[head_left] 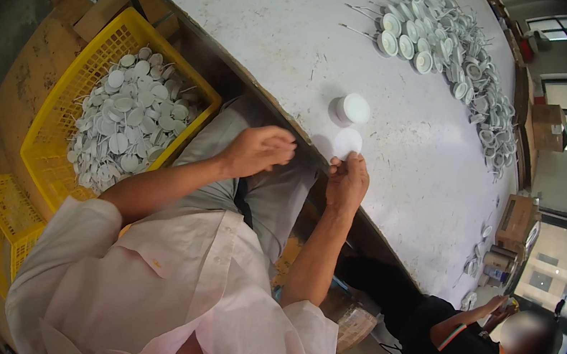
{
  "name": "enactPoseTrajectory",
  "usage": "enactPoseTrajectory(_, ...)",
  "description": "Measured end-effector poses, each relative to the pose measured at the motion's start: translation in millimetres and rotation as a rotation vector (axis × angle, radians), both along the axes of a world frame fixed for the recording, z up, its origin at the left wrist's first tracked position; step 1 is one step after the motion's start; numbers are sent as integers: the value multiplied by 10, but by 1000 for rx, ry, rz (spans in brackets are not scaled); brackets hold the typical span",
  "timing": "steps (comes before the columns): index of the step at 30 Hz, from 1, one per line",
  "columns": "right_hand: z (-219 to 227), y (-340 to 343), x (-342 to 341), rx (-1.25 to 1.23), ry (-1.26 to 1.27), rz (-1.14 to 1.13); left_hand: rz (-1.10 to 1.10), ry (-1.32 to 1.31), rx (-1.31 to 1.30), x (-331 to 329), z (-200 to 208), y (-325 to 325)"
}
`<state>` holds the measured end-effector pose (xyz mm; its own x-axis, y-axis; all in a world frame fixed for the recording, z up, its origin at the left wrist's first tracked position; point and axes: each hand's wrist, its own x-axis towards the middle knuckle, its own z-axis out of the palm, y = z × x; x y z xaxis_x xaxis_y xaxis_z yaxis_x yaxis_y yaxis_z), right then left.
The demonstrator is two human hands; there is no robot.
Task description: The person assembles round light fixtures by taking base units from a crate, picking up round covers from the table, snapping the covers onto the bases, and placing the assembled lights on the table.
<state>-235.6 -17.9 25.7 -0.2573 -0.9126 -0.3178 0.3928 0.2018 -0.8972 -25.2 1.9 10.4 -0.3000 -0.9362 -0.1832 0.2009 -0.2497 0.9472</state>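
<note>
My right hand (348, 183) is at the table's near edge, its thumb and fingers pinching a thin white round disc (347, 143) by its lower rim. Just beyond it, a short stack of similar white discs (355, 108) stands on the table. My left hand (259, 150) hovers over my lap, short of the table edge. Its fingers are loosely curled and nothing shows in them.
A white table (268, 30) bears a big heap of round white lamp fittings with wires (453, 52). At my left, a yellow crate (50, 137) holds many white round pieces (130, 108). Cardboard boxes (517, 217) stand right. Another person (469, 348) in black works at lower right.
</note>
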Motion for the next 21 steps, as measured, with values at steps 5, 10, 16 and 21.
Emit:
enactPoseTrajectory(5, -3, 290, 273, -28, -105, 116, 48, 11, -186, -435, 56, -240)
enactPoseTrajectory(10, -114, 383, 273, 55, 54, 92, -77, -332, -147, -453, 33, -213)
enactPoseTrajectory(16, -184, 425, 234, 47, -140, 158, -121, -171, 50, -361, 35, -193)
enactPoseTrajectory(21, -233, 424, 217, 60, -180, 189, -175, -133, 102, -298, 5, -223)
